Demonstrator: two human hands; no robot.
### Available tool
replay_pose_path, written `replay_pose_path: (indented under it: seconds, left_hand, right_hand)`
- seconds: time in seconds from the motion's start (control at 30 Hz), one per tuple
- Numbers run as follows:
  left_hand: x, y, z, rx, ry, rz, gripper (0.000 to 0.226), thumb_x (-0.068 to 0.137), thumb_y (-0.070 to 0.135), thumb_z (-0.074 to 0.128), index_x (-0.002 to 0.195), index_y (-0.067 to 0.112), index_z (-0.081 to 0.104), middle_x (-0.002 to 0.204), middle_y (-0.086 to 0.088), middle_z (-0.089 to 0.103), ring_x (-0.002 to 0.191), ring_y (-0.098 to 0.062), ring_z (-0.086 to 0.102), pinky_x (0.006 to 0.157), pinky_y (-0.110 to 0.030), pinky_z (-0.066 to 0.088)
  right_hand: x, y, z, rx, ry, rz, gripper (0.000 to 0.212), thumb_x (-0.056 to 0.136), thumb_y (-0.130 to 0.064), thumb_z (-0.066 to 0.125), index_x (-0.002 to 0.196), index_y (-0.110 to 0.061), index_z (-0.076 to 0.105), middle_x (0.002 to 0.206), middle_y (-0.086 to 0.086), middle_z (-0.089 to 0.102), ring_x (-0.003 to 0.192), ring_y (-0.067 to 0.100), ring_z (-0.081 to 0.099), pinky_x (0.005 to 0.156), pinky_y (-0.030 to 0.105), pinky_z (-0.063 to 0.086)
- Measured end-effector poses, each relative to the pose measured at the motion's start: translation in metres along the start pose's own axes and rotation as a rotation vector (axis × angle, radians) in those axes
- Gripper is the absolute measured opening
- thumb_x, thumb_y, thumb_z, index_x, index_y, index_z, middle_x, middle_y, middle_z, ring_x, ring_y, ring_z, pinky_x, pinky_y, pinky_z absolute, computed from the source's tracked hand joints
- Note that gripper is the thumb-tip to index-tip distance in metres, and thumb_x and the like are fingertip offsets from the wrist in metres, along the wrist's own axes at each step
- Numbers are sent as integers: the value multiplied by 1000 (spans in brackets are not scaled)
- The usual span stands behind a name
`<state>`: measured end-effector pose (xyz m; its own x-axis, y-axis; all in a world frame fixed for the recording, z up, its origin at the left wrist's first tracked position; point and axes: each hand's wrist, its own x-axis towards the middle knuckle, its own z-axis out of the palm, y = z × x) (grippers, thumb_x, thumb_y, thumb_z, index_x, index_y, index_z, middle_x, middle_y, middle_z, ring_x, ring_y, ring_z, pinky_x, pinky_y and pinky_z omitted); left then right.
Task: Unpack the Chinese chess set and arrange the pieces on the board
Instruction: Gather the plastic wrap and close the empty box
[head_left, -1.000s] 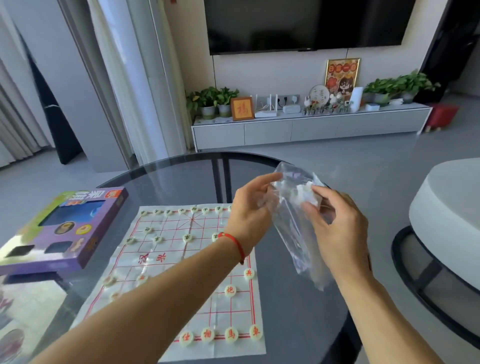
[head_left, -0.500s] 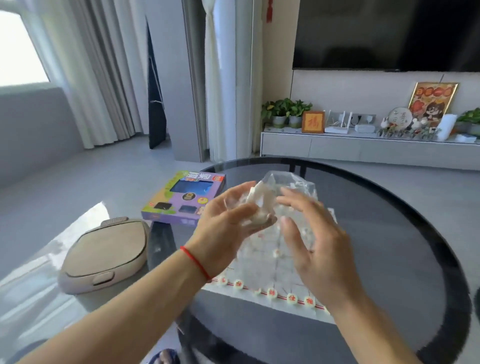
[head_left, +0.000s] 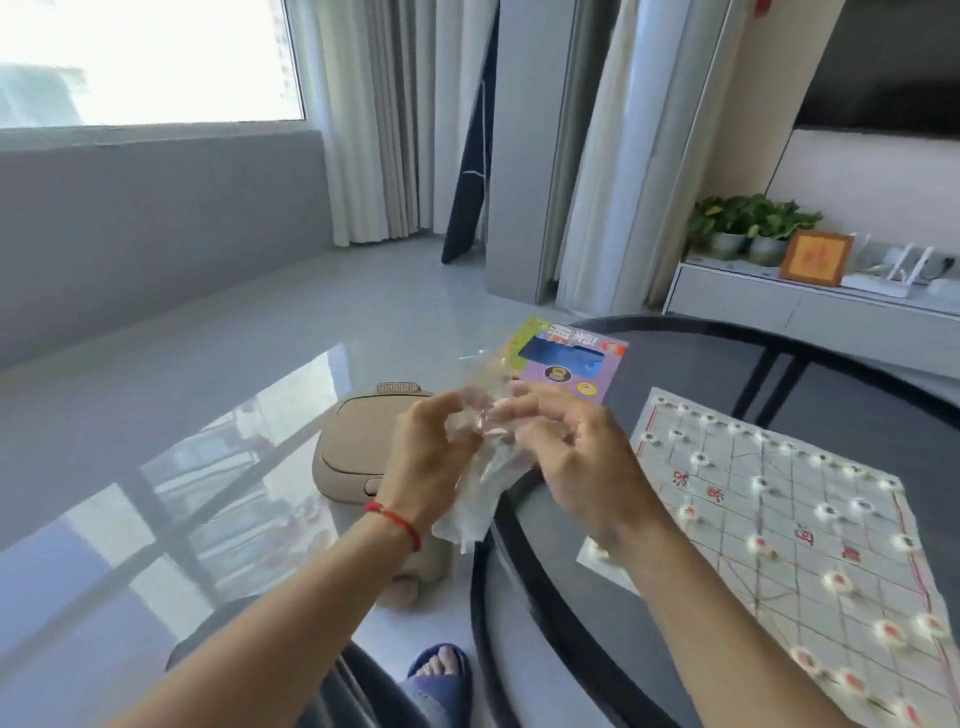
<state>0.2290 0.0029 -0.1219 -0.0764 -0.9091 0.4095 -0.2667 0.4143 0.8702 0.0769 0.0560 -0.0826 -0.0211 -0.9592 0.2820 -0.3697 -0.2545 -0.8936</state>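
The pieces (head_left: 836, 582) already stand in rows on the paper board (head_left: 810, 525), which lies on the round glass bench (head_left: 691, 364) to the right of both hands. So the step in hand looks like clearing away the empty clear plastic bag (head_left: 480, 467).

To do it well, gather the bag into a small wad with both hands, squeezing the air out, and keep it held off the bench edge, away from the board, so the loose tail does not sweep any piece out of place. Then the wad would fit back in the purple box (head_left: 569, 364) lying just beyond the hands.

The left hand (head_left: 434, 457) has a narrow grip: its fingers are curled and pinch the bunched top of the bag. The right hand (head_left: 576, 452) meets it from the other side, fingers bent round the same crumpled part. Blur hides just how its fingertips sit. The bag's tail hangs below the left hand, over the floor at the bench edge. I cannot tell whether anything is left inside it.
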Motion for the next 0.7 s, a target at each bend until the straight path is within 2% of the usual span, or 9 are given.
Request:
replay_pose_path:
  seconds: [0.07,0.13,0.23,0.33,0.4,0.47,0.53,0.6,0.7]
  left_hand:
    - [-2,-2,-10,-252,-30,-189,25,79,0,73,92,20,75,88,1,73,81,-19,65,77,-39,52]
    - [2,2,-24,-616,-132,-436,25,83,-8,59,105,-1,68,96,-21,67,84,-31,65,77,-39,50]
    - [10,-3,-49,-992,-126,-676,38,82,3,59,120,7,55,111,-24,61,91,-41,64,85,-47,52]
    - [11,-21,-59,-856,58,-612,49,87,-14,54,132,5,53,120,-30,65,95,-43,68,87,-47,57]
    - [13,-31,-66,-732,158,-563,43,83,-23,51,119,-1,63,111,-28,70,92,-37,72,81,-39,61]
    - [15,-36,-75,-694,208,-534,39,81,-27,50,100,1,70,95,-18,75,84,-31,73,74,-33,63]
    - [17,-37,-77,-710,200,-536,35,80,-26,53,88,2,72,86,-15,74,77,-28,73,68,-30,62]
    - [17,-43,-72,-680,170,-522,29,82,-20,61,80,5,75,83,-14,73,73,-26,70,63,-28,60]
    - [22,-65,-67,-328,217,-417,26,85,-8,69,78,15,80,89,-3,77,86,-17,73,71,-25,56]
  right_hand:
    - [6,10,22,-196,2,-151,19,92,-28,64,93,-23,82,129,-13,65,116,-4,58,93,13,48]
    - [13,26,38,-340,8,-269,10,92,-23,73,93,-19,82,133,-9,63,115,2,60,96,19,49]
    - [21,41,57,-407,-73,-293,9,90,-12,76,95,-17,80,142,-5,59,127,14,58,107,27,43]
    - [23,38,76,-288,-145,-323,17,95,-9,68,107,-18,78,149,-10,53,137,2,48,111,13,35]
    - [23,38,88,-16,-75,-184,23,100,-10,61,117,-20,72,142,-16,58,132,-5,51,107,11,39]
    - [26,41,102,214,-11,19,28,104,-24,57,131,-27,64,136,-16,63,126,-4,57,108,23,46]
    - [33,44,118,444,-64,233,30,106,-36,52,134,-34,61,132,-13,67,118,7,65,107,41,51]
    - [42,42,132,780,-93,438,32,109,-26,47,137,-25,60,126,2,71,106,21,72,99,46,56]
    - [54,36,144,996,-33,523,32,108,-13,46,135,-1,58,116,22,73,104,33,73,96,45,58]
